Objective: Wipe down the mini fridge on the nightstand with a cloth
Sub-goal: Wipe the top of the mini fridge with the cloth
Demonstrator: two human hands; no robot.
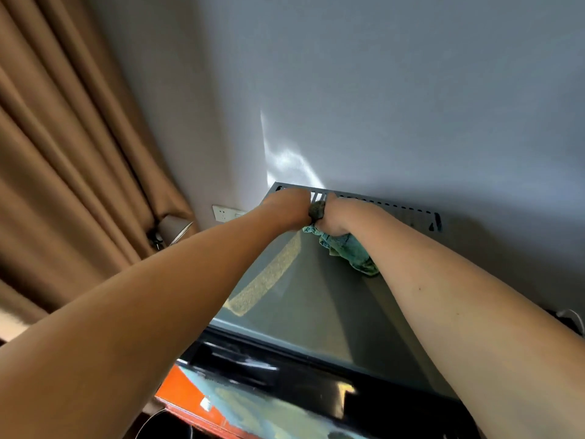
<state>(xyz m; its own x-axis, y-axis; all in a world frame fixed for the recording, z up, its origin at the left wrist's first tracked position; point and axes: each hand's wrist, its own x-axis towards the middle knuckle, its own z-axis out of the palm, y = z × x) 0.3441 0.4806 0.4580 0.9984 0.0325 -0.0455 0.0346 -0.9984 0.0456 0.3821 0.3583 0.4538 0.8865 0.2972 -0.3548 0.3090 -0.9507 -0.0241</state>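
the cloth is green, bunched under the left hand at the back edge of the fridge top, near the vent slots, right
Not quite: the head view shows the green cloth bunched under the right hand, not the left hand. The rest holds: it sits at the back edge of the mini fridge top, near the vent slots.

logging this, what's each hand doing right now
Left hand: at the fridge's back edge, fingers hidden, grip cannot be told.
Right hand: closed on the cloth.
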